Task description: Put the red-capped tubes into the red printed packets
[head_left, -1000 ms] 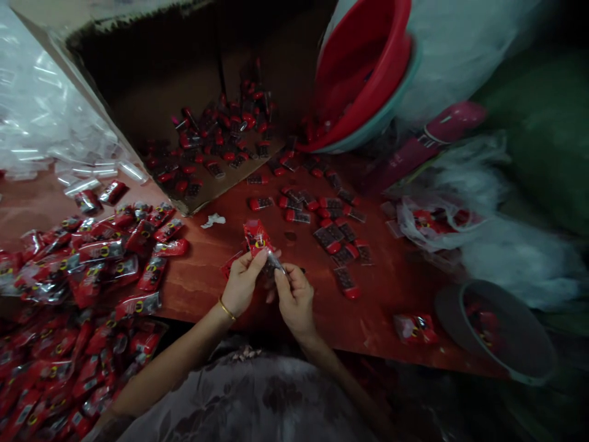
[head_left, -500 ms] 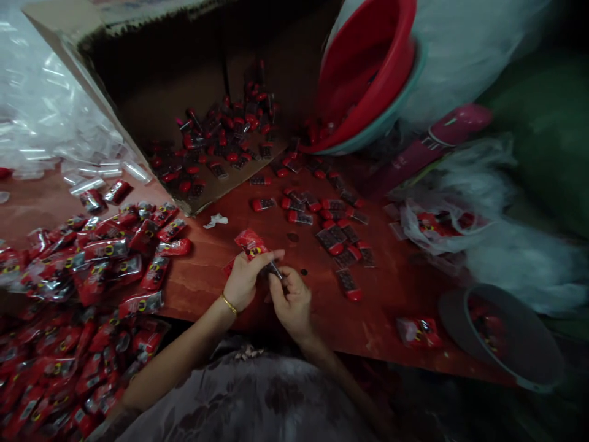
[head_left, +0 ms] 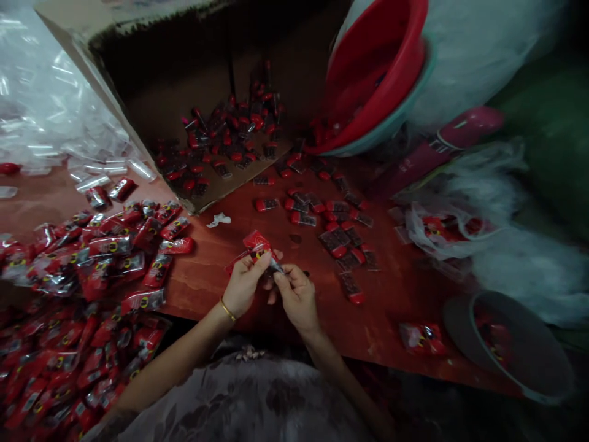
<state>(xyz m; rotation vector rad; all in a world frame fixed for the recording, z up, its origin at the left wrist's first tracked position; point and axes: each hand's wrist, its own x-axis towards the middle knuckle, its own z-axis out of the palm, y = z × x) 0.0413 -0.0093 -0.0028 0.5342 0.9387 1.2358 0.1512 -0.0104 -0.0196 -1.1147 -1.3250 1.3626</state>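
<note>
The red packet (head_left: 256,244) is sitting just above the desk (head_left: 276,245), pinched at its lower end between both hands, close in front of the person. A second ago it was standing taller and more upright; now it is lying lower and tilted over toward the left, and the clear end is bunching between the fingertips, so the packing work on it is looking to be mid-way rather than finished. The left hand (head_left: 243,283), wearing a thin gold bangle, is closing thumb and forefinger on the packet's glossy red film. The right hand (head_left: 297,294) is pinching a small dark piece at the packet's mouth, its grip pressed tight.

Right of the packet, small flat red-and-dark pieces (head_left: 340,236) are lying scattered, hard-edged and rectangular. Left of the packet, a heap of filled packets (head_left: 92,264) is glinting, crinkly and shiny. Beyond the packet, a cardboard box (head_left: 202,110) is holding more pieces, and a smooth red plastic basin (head_left: 381,67) is leaning tilted.
</note>
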